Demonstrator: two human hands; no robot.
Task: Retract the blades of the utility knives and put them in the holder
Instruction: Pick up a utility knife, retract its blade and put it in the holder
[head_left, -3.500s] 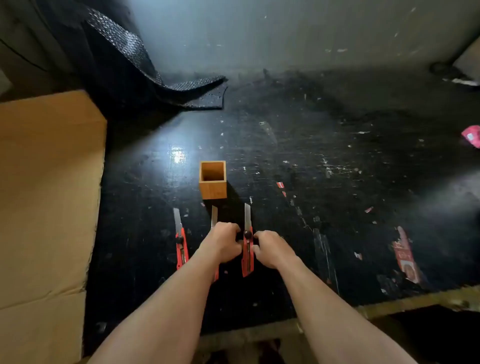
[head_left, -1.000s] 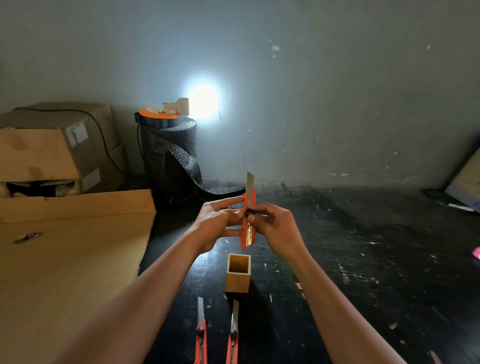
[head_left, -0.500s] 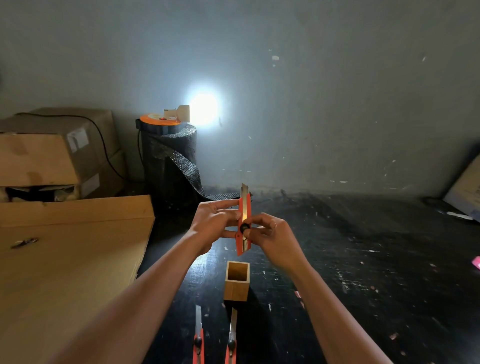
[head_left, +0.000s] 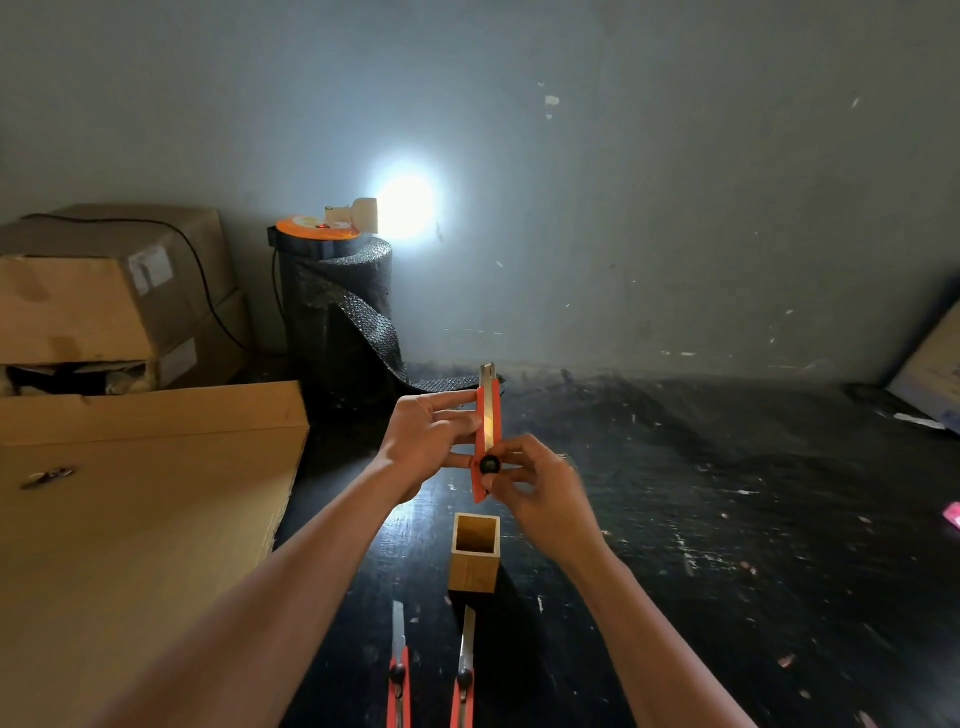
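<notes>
Orange utility knife (head_left: 487, 441) is held upright above the wooden holder (head_left: 474, 554), only a short blade tip showing at its top. Its body is gripped by the left hand (head_left: 431, 441); its black slider knob is pinched by the right hand (head_left: 540, 493). Two more knives (head_left: 399, 670) (head_left: 464, 670), blades extended, lie on the black tabletop (head_left: 727, 519) just near of the holder.

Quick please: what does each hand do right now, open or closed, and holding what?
Left hand: closed on the red utility knife, fingers on its side.
Right hand: closed on the same knife's lower end, at the black knob.
</notes>
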